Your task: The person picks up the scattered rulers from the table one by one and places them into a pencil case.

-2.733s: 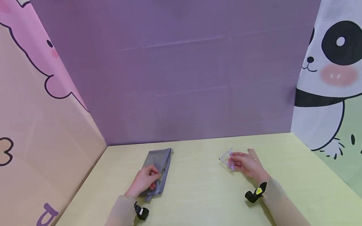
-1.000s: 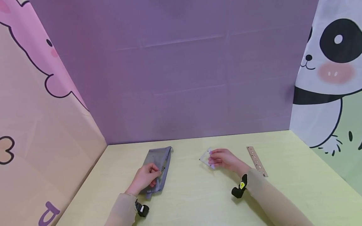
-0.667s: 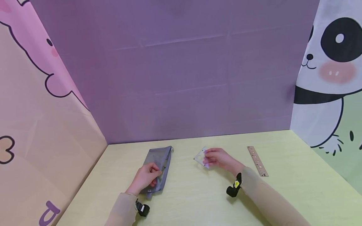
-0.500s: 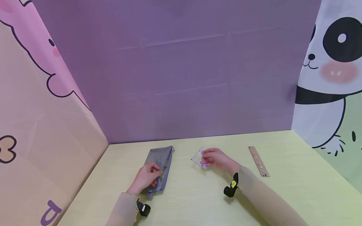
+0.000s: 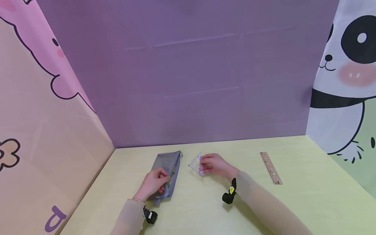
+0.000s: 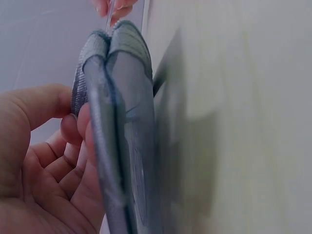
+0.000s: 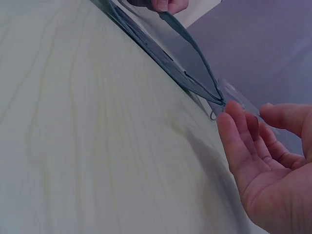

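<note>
A grey zip pouch (image 5: 165, 159) with see-through sides lies on the left part of the table. My left hand (image 5: 152, 183) pinches the rim of its opening between thumb and fingers; the left wrist view shows the pouch (image 6: 131, 83) edge-on. In the right wrist view the pouch's mouth gapes, its rim lifted on one side. Just right of the pouch, my right hand (image 5: 215, 165) holds a clear triangular set square (image 5: 194, 165) by one edge, above the table. The fingers (image 7: 239, 141) hide part of the set square.
A pinkish ruler (image 5: 271, 168) with cut-out shapes lies on the right side of the pale wooden table (image 5: 194, 212). A purple backdrop (image 5: 182, 81) rises behind the table, with printed cartoon panels at both sides.
My right hand has carried the set square leftward from near the ruler to beside the pouch, leaving the ruler in full view. My left hand keeps its grip on the pouch.
</note>
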Motion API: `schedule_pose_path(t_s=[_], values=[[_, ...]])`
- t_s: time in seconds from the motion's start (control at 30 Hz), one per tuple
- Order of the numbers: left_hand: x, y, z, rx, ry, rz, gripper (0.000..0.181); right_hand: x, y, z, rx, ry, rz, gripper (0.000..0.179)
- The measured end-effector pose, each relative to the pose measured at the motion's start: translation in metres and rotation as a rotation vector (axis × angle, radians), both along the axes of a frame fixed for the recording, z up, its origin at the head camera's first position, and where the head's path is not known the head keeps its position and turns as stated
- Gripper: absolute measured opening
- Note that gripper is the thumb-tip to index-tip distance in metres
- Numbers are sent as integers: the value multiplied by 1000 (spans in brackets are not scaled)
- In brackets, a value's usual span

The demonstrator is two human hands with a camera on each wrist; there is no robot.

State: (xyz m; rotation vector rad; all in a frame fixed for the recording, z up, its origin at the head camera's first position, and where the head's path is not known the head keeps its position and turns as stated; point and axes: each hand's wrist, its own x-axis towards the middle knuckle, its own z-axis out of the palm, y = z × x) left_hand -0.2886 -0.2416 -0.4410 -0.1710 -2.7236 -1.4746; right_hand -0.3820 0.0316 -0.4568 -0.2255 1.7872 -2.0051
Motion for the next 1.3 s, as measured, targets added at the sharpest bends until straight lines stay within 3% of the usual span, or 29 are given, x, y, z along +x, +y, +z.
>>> schedule_pose_path(t_s=[0.43,0.87,1.3], values=[[0,-1,0,-6,-1,10,7,-2,-32,-3,48,-32,-26,21],[1,-1,-1,2,-4,9,8,2,-61,-5,27,-25,23,23],[2,-1,1,5,-10,-3,9,7,-92,-2,11,-20,8,21]])
